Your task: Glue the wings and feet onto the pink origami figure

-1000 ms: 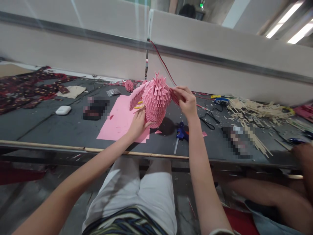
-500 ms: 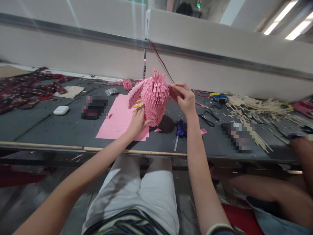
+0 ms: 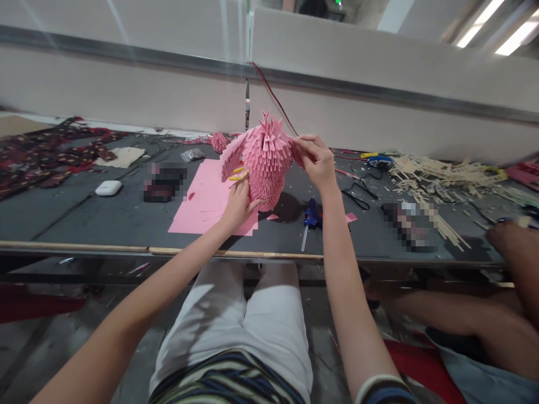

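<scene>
A pink figure [image 3: 268, 163] built of many small folded paper pieces, like modular origami, stands upright on the dark table, with spiky points on top. A pink flap [image 3: 233, 154] hangs from its left side. My left hand [image 3: 241, 203] lies against its lower left side, thumb across the front of the base, fingers along the side. At the upper right, my right hand [image 3: 315, 160] pinches the other pink flap [image 3: 297, 151], mostly hidden behind the fingers. Yellow scissor handles [image 3: 238, 174] show just beyond my left fingertips. Pink paper sheets [image 3: 197, 210] lie under my left hand.
A blue glue gun [image 3: 311, 214] with a glue stick lies near my right forearm. Thin wooden sticks [image 3: 442, 177] are heaped at right, near another person's hand [image 3: 511, 238]. A white case [image 3: 108, 188], patterned cloth [image 3: 54, 151] and a pink paper ball [image 3: 219, 142] lie leftward.
The whole view has shifted slightly, so the table sits a little higher in the picture. Both hands keep their places on the pink figure.
</scene>
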Action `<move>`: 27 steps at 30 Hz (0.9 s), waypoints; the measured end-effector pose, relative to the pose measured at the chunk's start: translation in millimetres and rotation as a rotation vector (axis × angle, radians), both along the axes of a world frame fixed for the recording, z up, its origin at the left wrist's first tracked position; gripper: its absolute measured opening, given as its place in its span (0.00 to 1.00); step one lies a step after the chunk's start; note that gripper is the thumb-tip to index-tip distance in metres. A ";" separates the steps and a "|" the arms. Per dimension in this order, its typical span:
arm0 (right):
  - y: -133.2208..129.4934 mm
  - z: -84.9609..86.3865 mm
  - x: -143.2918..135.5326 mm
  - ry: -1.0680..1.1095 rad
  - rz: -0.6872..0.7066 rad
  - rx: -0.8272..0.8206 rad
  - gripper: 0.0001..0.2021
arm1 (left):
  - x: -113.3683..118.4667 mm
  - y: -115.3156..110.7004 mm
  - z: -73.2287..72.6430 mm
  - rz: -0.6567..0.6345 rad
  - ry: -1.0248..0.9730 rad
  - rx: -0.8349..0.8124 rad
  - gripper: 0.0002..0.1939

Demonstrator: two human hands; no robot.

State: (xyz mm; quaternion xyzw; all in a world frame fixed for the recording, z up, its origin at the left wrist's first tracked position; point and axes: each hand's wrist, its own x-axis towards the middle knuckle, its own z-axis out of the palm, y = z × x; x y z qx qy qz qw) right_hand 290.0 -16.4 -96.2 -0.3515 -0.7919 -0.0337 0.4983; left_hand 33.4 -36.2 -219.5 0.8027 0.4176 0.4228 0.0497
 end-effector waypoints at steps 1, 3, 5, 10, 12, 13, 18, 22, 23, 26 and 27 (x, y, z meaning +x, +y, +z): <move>-0.2 -0.2 0.1 -0.003 -0.007 -0.002 0.18 | 0.2 0.2 0.2 -0.003 -0.007 -0.005 0.40; 0.0 -0.4 0.4 -0.003 -0.015 0.000 0.18 | 0.6 0.2 0.9 -0.008 -0.015 -0.016 0.40; 0.7 -0.4 0.6 -0.002 -0.009 0.009 0.19 | 1.0 -0.5 1.6 -0.010 -0.016 -0.025 0.40; 1.6 0.3 0.1 -0.019 -0.015 0.027 0.20 | 1.3 -3.1 2.4 -0.011 -0.029 -0.035 0.40; 1.5 -0.1 -0.2 -0.030 -0.028 0.022 0.20 | 1.3 -3.2 2.3 -0.009 -0.035 -0.028 0.39; 1.6 -0.6 -0.3 -0.034 -0.032 0.019 0.20 | 1.2 -3.0 2.2 -0.008 -0.039 -0.020 0.39; 2.4 -2.3 0.1 -0.043 -0.042 -0.002 0.20 | 0.2 -1.3 1.0 -0.014 -0.040 0.007 0.39; -0.2 0.2 1.7 -0.037 0.019 0.020 0.20 | -0.2 -2.2 0.4 -0.017 -0.029 -0.003 0.40; -1.2 1.5 2.4 -0.047 0.033 0.024 0.20 | -0.1 -2.7 0.6 -0.013 -0.027 -0.007 0.40; -4.3 6.8 4.7 -0.105 0.030 0.010 0.22 | 0.5 -4.3 2.0 0.006 -0.022 -0.030 0.40; -5.3 8.6 5.2 -0.121 0.023 0.002 0.22 | 0.7 -4.8 2.6 0.012 -0.019 -0.038 0.40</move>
